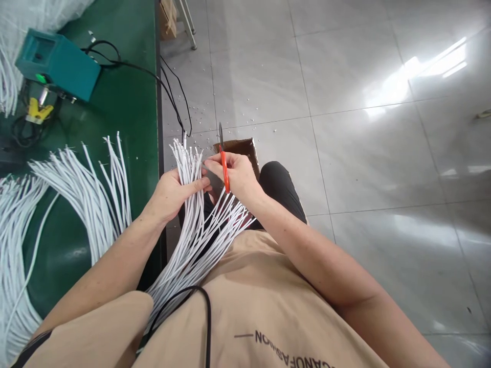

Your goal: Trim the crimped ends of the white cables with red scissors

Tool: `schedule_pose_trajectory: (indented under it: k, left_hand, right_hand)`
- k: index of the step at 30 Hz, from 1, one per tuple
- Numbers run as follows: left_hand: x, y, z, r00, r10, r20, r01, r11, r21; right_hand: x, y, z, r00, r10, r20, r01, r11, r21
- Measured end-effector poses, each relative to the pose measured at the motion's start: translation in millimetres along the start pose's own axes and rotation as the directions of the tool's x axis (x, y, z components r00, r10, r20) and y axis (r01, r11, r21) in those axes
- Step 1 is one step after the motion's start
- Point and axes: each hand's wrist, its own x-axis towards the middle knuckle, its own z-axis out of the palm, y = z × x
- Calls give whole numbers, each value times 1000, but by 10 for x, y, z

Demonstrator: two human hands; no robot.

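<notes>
My left hand (180,190) is closed round a bundle of white wires (194,209), its thumb lying across them. The wire ends point up and away from me above that hand. Just to the right, my right hand (240,176) holds red-handled scissors (225,171), with the dark blades pointing away from me. Its thumb and forefinger are pinched close to the bundle's right edge; whether a wire is between them is too small to tell. A second, looser part of the wires fans out below my right hand across my lap.
On the green table (141,51) at left lie more white wire bundles (84,189) and a teal box-shaped device (61,64) with a black cable. An open cardboard box (249,148) stands beyond my right hand. Small white scraps dot the grey tiled floor (345,153).
</notes>
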Motion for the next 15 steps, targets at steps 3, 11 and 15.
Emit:
schedule_pose_trajectory:
  k: [3,11,15]
  left_hand:
    - [-13,9,14,1000,-28,10,28,1000,-13]
    - [-14,44,22,996,-81,-34,78,993,-90]
    - [-19,23,34,998,-55,-27,54,998,-41]
  right_hand:
    - [24,31,-22,998,-26,63,30,998,-55]
    - [31,105,-56,996,-83,15,84,991,-107]
    - [72,81,-18,995,-102,2,102,991,-84]
